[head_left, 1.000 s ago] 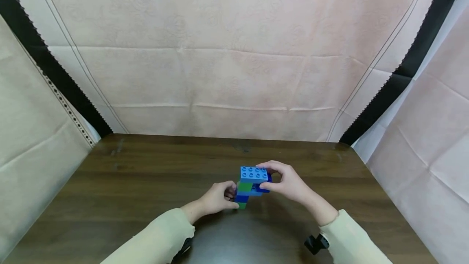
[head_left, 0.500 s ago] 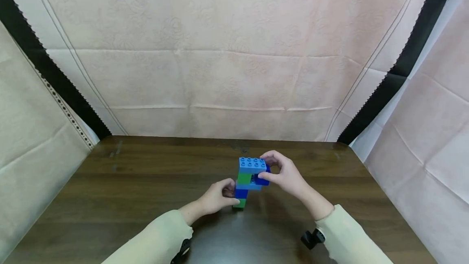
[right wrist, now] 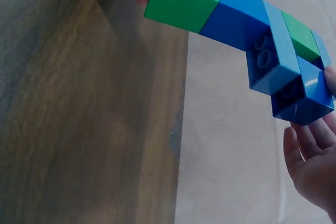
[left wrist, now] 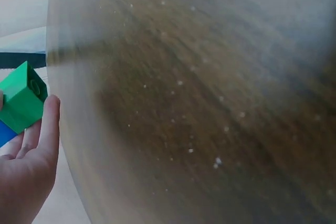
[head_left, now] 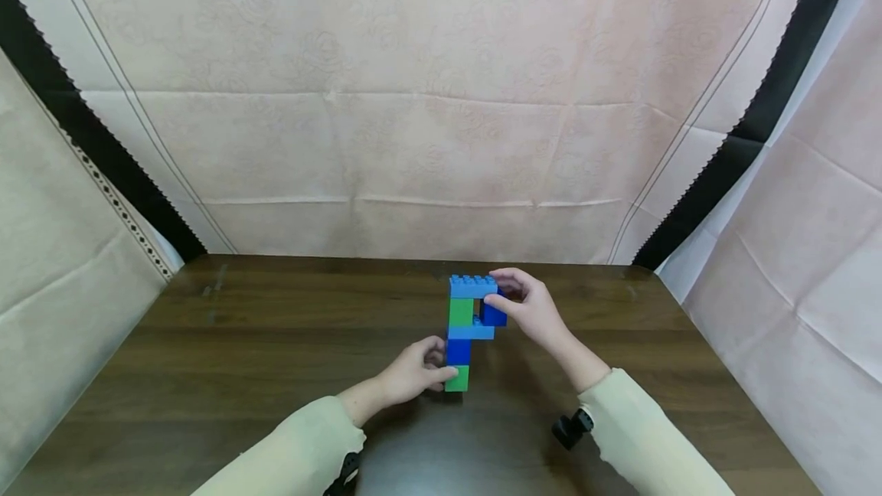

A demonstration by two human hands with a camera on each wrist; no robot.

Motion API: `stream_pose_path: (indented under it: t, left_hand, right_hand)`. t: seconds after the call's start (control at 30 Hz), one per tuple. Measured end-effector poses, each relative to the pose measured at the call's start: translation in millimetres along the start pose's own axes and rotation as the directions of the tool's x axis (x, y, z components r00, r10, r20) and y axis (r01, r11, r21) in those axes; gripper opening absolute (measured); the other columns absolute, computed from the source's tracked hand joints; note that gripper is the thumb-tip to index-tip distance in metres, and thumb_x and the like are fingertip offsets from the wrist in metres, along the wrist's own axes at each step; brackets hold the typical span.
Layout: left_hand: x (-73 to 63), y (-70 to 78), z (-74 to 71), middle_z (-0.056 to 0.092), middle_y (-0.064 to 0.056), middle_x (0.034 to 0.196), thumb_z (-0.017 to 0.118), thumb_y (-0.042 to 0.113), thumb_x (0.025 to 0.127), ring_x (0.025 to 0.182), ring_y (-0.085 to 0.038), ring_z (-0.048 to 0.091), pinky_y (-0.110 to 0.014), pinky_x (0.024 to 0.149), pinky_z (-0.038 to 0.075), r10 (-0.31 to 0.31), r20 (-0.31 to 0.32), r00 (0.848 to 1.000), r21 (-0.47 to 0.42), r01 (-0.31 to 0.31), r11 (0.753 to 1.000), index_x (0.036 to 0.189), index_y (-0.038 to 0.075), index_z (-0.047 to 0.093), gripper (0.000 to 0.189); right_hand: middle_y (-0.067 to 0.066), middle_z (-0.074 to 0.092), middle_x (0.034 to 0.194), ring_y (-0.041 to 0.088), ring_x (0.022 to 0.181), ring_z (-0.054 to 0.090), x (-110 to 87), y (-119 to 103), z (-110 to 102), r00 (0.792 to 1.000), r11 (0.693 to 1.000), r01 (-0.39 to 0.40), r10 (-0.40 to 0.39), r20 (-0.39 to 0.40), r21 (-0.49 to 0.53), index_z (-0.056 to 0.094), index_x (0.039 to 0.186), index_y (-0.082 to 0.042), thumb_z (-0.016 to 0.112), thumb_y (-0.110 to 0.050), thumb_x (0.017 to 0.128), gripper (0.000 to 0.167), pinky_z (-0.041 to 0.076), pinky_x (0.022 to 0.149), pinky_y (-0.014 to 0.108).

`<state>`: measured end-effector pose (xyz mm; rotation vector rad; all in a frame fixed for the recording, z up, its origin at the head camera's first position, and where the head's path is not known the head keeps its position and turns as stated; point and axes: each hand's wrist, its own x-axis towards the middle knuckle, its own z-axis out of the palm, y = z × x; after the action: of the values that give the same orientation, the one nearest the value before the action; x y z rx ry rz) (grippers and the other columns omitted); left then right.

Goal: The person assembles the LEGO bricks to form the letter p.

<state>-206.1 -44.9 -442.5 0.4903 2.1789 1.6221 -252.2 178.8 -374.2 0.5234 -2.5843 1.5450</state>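
Note:
A tower of toy building bricks (head_left: pixel 459 352) stands upright between my hands in the head view. At its foot is a green brick (head_left: pixel 459 379), with a dark blue one above it. A light blue brick (head_left: pixel 472 333) juts right over these. Higher up come a second green brick (head_left: pixel 461 312), a dark blue brick (head_left: pixel 494 316) beside it, and a light blue brick (head_left: pixel 473 288) across the top. My left hand (head_left: pixel 413 373) pinches the bottom green brick, also visible in the left wrist view. My right hand (head_left: pixel 534 312) grips the upper right dark blue brick, fingers partly hidden behind it.
The dark brown wooden table (head_left: pixel 276 327) extends all round the hands. Behind it hangs a pale cloth backdrop (head_left: pixel 413 151), with side cloths left and right. A black wrist camera (head_left: pixel 572 429) sits at my right sleeve.
The brick tower has tipped from leaning toward me to upright, so its top studs now show edge-on. My right hand rose with the top; the left hand stayed near the base.

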Motion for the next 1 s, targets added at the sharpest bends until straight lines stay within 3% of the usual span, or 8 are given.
stream_pose_path:
  t: [0.2, 0.53, 0.8, 1.0]
  left_hand:
    - [-1.3, -2.0, -3.4, 0.060, -0.012, 0.106, 0.073, 0.012, 0.080, 0.090, -0.018, 0.062, -0.038, 0.084, 0.054, 0.010, -0.001, 1.000, 0.056, -0.010, 0.998, 0.123, -0.003, 0.046, 0.054]
    - [-5.3, -6.8, -4.1, 0.057, -0.015, 0.109, 0.073, 0.001, 0.077, 0.092, -0.020, 0.060, -0.038, 0.083, 0.054, 0.024, 0.000, 1.000, 0.042, -0.024, 0.999, 0.141, -0.006, 0.026, 0.080]
    - [-4.1, -6.3, -1.1, 0.058, -0.018, 0.115, 0.071, 0.007, 0.081, 0.094, -0.022, 0.063, -0.039, 0.085, 0.053, 0.047, -0.037, 0.998, 0.132, -0.041, 0.990, 0.148, 0.001, 0.015, 0.088]
    - [-4.1, -6.6, 0.4, 0.052, -0.023, 0.128, 0.072, 0.011, 0.082, 0.095, -0.023, 0.064, -0.038, 0.083, 0.054, 0.046, -0.056, 0.997, 0.173, -0.036, 0.984, 0.148, 0.002, 0.018, 0.086]
  right_hand:
    - [0.015, 0.067, 0.111, 0.023, 0.098, 0.058, 10.4, 9, 3, 0.999, 0.999, -0.029, 0.029, -0.019, 0.030, 0.060, 0.118, -0.007, 0.067, -0.023, 0.087, 0.036, 0.048, 0.084, 0.030]
    - [0.018, 0.066, 0.112, 0.028, 0.103, 0.061, 21.1, 10, 15, 0.998, 0.998, -0.056, 0.056, -0.019, 0.037, 0.062, 0.118, -0.004, 0.067, -0.020, 0.087, 0.035, 0.051, 0.090, 0.040]
    - [0.022, 0.061, 0.120, 0.031, 0.107, 0.059, 27.2, 11, 20, 0.990, 0.989, -0.142, 0.142, 0.009, 0.029, 0.055, 0.127, 0.000, 0.061, -0.017, 0.091, 0.041, 0.050, 0.091, 0.041]
    - [0.020, 0.063, 0.118, 0.028, 0.104, 0.059, 31.4, 25, 28, 0.979, 0.980, -0.201, 0.201, -0.017, 0.001, 0.057, 0.122, -0.002, 0.063, -0.021, 0.090, 0.038, 0.050, 0.090, 0.040]
